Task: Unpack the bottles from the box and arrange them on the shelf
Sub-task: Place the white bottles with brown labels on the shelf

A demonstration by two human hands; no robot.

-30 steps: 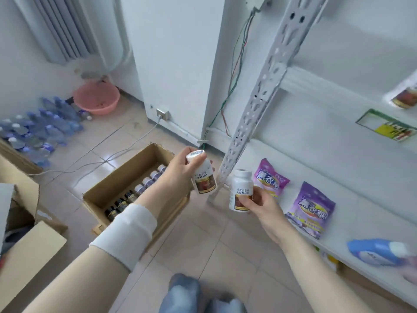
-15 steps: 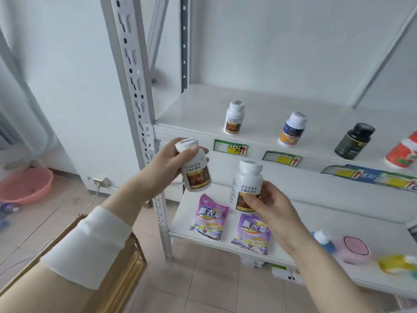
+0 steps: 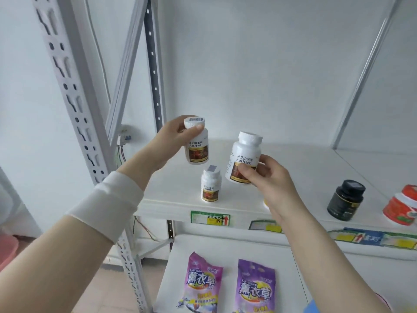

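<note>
My left hand [image 3: 174, 137] grips a white bottle [image 3: 197, 147] with a brown label by its cap and neck, held in the air above the left part of the white shelf [image 3: 293, 168]. My right hand [image 3: 268, 179] holds a second, identical white bottle [image 3: 244, 154] from below and the side, a little to the right. A third white bottle [image 3: 211, 184] stands upright on the shelf between and below the two held ones. The box is out of view.
A black bottle [image 3: 346, 201] and a red-and-white bottle [image 3: 401, 205] stand on the same shelf at the right. Price tags [image 3: 209, 218] line its front edge. Two purple packets [image 3: 203, 288] lie on the lower shelf. A perforated upright post [image 3: 74, 109] rises at the left.
The view has swung up from the floor and box to the shelf. Both hands have risen with their bottles to the level of the upper shelf.
</note>
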